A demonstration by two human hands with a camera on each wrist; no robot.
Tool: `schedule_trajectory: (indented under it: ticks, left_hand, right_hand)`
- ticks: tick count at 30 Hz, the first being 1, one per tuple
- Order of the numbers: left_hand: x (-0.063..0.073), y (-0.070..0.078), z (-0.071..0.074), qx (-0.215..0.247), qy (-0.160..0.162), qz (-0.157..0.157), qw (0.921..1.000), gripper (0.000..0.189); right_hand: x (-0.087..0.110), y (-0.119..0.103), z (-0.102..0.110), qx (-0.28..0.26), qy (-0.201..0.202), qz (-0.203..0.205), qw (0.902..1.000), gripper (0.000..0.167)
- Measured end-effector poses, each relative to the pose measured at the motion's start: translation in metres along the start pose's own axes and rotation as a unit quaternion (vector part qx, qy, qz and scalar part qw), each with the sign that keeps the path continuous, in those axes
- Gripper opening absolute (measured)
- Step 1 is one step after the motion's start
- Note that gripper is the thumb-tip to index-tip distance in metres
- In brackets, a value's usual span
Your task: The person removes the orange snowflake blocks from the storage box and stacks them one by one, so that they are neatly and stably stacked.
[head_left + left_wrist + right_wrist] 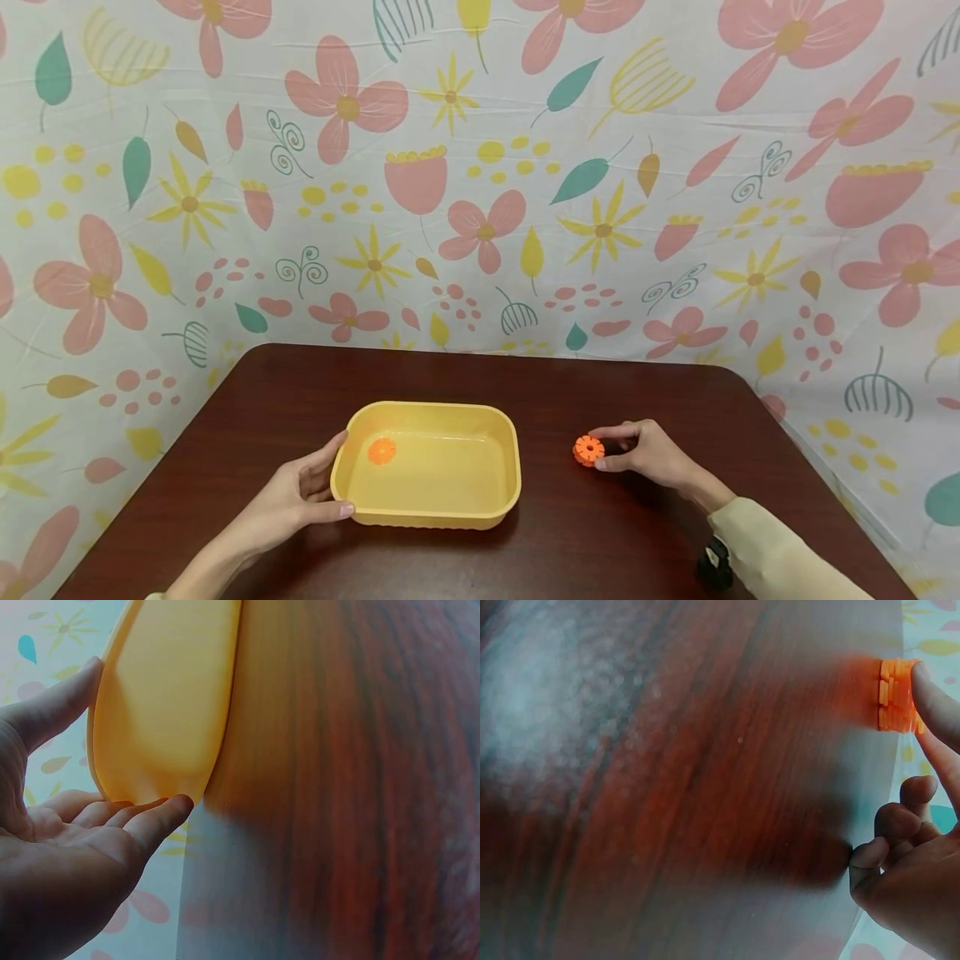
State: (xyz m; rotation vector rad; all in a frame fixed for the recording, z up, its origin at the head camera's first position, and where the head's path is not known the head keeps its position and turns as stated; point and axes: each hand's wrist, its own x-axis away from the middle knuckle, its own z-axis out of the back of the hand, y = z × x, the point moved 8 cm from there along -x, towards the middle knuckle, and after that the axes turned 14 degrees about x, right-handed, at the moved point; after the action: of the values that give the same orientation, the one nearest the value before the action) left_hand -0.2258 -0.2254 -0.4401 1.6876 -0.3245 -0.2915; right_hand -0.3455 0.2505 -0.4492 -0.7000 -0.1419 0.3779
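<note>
A yellow plastic basin stands on the table, its open side up. My left hand grips its left end, thumb at the near corner and fingers along the outer wall; the left wrist view shows this hand cupped round the end of the basin. Inside, towards the left, lies an orange notched disc. To the right of the basin, my right hand pinches a small stack of orange notched discs between thumb and index finger. The stack is close to the tabletop in the right wrist view.
The dark brown wooden table has rounded far corners. Behind and beside it hangs a white cloth printed with flowers and leaves. A black device sits at the right wrist, by a pale sleeve.
</note>
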Motion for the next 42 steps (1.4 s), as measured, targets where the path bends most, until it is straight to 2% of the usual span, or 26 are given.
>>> schedule_trajectory:
  ticks: [15,26,33,42]
  left_hand:
    - [0.000,-0.001,-0.001,0.003,-0.002,-0.001,1.0000,0.100]
    - [0.001,0.001,-0.002,0.002,0.000,0.005,1.0000,0.100]
    - [0.001,0.001,-0.001,-0.002,-0.002,0.004,1.0000,0.100]
    - [0.001,0.001,0.000,-0.001,0.002,0.011,0.9999,0.100]
  right_hand:
    - [0.002,-0.001,0.001,-0.002,0.003,0.012,0.9999,0.046]
    - [0.005,-0.004,0.007,0.013,0.002,0.003,0.9999,0.051]
    - [0.005,-0.021,0.014,0.020,0.016,0.024,0.9994,0.050]
    - [0.003,-0.067,0.009,0.011,0.009,0.079,0.9968,0.042]
